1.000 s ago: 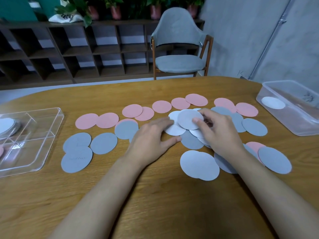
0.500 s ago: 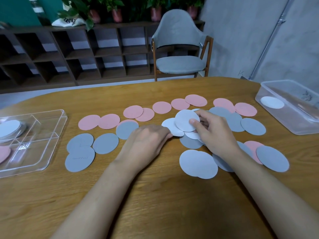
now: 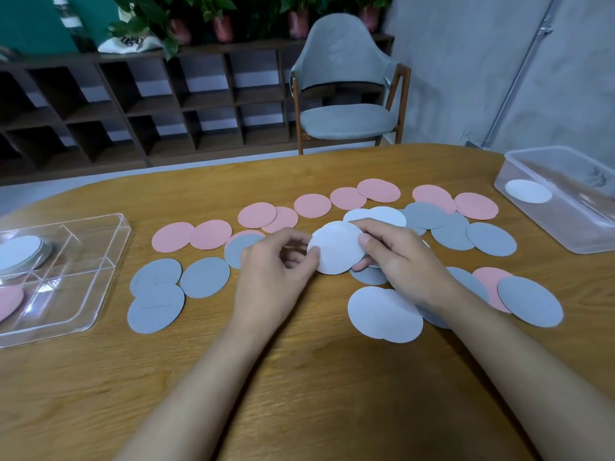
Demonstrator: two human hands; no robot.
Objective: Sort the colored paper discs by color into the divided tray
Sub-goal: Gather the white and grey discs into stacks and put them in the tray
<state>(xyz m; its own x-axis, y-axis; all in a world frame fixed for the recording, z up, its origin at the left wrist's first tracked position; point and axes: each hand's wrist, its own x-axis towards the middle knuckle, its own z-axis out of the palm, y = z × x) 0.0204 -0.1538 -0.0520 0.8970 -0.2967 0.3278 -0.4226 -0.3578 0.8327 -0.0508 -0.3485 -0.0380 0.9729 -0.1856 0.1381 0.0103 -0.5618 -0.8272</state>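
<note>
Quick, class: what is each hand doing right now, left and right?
Left hand: pinches the left edge of the white disc.
Right hand: grips the same white disc at its right edge.

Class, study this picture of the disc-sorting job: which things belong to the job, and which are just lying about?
Belonging to the job:
white disc, pinched by left hand and right hand
pink discs
grey discs
divided tray

Just lying about:
clear tub
grey chair
wooden shelves
potted plants

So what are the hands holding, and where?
A white disc, pinched at its rim: left hand at the left, right hand at the right.
</note>
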